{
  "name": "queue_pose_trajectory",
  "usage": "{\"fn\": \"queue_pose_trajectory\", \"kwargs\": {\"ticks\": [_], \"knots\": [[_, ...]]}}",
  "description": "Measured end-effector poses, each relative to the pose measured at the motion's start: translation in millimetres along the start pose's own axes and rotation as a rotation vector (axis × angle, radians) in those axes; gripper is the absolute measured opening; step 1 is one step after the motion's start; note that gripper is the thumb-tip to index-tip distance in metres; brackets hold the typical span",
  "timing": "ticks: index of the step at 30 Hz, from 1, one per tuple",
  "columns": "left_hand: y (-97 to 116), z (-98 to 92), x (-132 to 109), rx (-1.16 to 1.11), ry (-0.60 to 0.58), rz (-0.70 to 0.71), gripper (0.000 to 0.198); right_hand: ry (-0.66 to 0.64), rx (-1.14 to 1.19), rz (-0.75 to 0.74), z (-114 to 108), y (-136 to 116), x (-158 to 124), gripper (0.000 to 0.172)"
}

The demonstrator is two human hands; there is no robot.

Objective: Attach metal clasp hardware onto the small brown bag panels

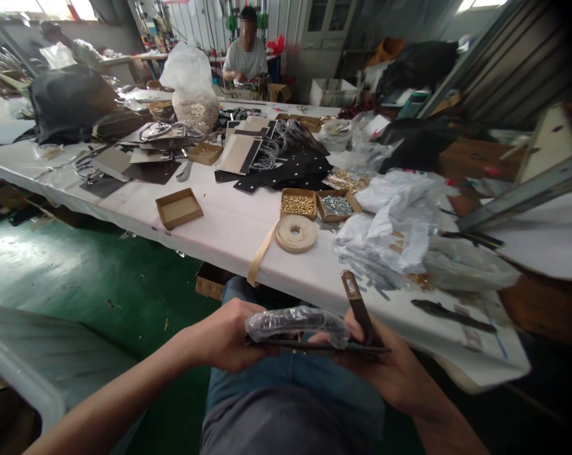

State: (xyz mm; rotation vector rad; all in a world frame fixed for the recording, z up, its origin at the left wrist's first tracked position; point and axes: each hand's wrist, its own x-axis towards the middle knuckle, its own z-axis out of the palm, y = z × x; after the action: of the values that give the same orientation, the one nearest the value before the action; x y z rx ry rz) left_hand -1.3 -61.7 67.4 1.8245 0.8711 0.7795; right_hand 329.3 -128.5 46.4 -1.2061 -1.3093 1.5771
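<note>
Your left hand (pixel 231 336), right hand (pixel 383 363): fingers (pixel 356 326) grasping dark panel (pixel 309 345) between them | far, adjoining: left box (pixel 299 217), gold pieces (pixel 298 203); right box (pixel 341 218), silver pieces (pixel 335 205)

My panel (pixel 361 348) is dark brown, strap (pixel 360 311) brown, plastic wrap (pixel 290 323) clear-greyish, tape roll (pixel 288 237) beige, small bits gold (pixel 298 204) and silver (pixel 335 205), tabletop (pixel 238 205) white, floor (pixel 96 272) green, my trousers (pixel 248 382) blue.

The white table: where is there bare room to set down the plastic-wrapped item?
Widest: between the shallow carton and the tape roll, in front of the black studded pieces; the tape's loose end crosses its right side. A narrower strip lies between roll and table edge. Crowded: plastic bags at right, stacked panels behind.
</note>
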Motion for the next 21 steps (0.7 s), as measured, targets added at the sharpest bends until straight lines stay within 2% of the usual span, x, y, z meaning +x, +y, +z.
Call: {"fn": "queue_pose_trajectory", "kwargs": {"ticks": [2, 4, 7, 9, 12, 16, 18, 21], "knots": [[3, 3.1, 2, -0.048, -0.16, 0.012, 0.023, 0.085, 0.031, -0.021, 6, 3, 0, 0.05], [6, 5.2, 2, -0.114, -0.243, 0.009, 0.033, 0.122, 0.07, -0.049, 12, 3, 1, 0.052], [6, 6.8, 3, -0.236, -0.314, 0.014, 0.045, -0.008, 0.045, -0.103, 10, -1, 2, 0.05], [6, 7.6, 4, -0.274, -0.345, 0.024, 0.051, -0.118, -0.045, -0.124, 4, -3, 4, 0.042], [5, 8.7, 6, -0.265, -0.352, 0.004, 0.05, -0.154, -0.088, -0.077, 0, -5, 5, 0.035], [5, 9.9, 12, -0.277, -0.342, -0.032, 0.045, -0.059, 0.031, -0.021, 2, -3, 6, 0.046], [3, 11.1, 15, -0.285, -0.289, -0.049, 0.039, -0.054, -0.053, -0.026, 1, 1, 9, 0.043], [-3, 15.1, 18, -0.303, -0.198, -0.117, 0.018, -0.011, -0.227, -0.065, -4, 6, 14, 0.04]]}}
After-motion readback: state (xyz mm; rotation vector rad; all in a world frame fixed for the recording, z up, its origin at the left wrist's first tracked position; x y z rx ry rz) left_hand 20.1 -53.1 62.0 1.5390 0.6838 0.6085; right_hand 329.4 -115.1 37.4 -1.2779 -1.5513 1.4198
